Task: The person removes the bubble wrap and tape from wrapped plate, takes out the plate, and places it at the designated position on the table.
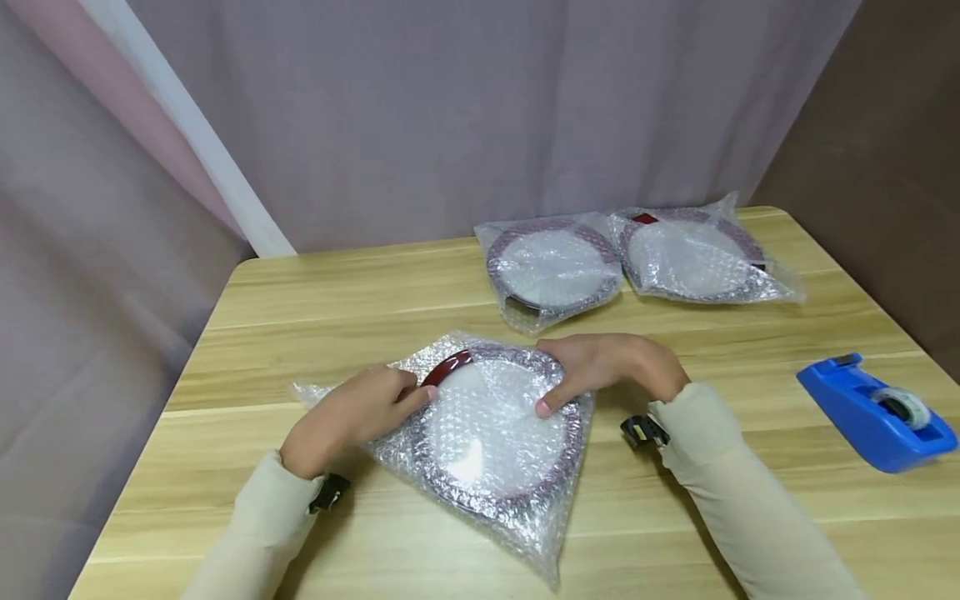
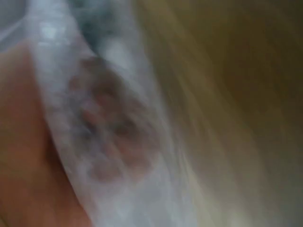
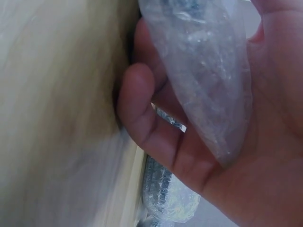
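Note:
A round, pale-centred disc with a glossy dark-red rim lies in a bubble-wrap bag (image 1: pixel 491 425), held between both hands over the table. My left hand (image 1: pixel 360 412) grips its upper left edge, thumb on top beside a bare stretch of red rim (image 1: pixel 447 367). The blurred left wrist view shows fingers behind the clear wrap (image 2: pixel 118 127). At the upper right edge my right hand (image 1: pixel 600 371) holds the bag, thumb over the top. In the right wrist view, curled fingers (image 3: pixel 137 99) reach around the underside of the wrap (image 3: pixel 208 80).
Two similar bubble-wrapped round items, one on the left (image 1: pixel 555 267) and one on the right (image 1: pixel 697 254), lie side by side at the table's back. A blue tape dispenser (image 1: pixel 862 417) with a roll of clear tape stands at the right. Curtains (image 1: pixel 420 125) hang behind the wooden table (image 1: pixel 300 308).

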Motion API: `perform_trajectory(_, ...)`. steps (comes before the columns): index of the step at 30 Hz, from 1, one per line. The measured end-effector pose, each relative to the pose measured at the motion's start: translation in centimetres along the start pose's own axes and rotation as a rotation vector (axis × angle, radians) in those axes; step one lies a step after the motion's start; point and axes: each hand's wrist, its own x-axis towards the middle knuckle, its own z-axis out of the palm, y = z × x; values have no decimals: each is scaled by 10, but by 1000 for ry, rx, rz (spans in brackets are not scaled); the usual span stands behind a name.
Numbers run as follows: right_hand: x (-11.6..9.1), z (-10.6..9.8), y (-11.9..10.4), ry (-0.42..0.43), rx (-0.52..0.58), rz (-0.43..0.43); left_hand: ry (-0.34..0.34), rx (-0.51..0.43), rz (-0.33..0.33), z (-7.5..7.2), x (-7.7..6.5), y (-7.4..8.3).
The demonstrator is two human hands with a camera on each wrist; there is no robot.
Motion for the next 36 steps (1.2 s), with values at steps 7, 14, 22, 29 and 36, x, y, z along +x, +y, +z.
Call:
perform_trajectory(7,2,-1,-6,-23,-37,34,-33,-46,45,3,2,-16)
perform_trajectory(14,-10,-6,-12,-9,-48,14,-72,-17,44,-3,4,-10)
perform_trajectory(22,-18,-14,-16,116,-43,-111,-110,-36,-7,0,1,-8)
perform_trajectory(29,-19,-20,-6,250,19,-192,-114,-46,-14,1,-2,-9)
perform_trajectory(36,-13,-27,11,487,-14,-140,-91,-42,17,1,0,-9)
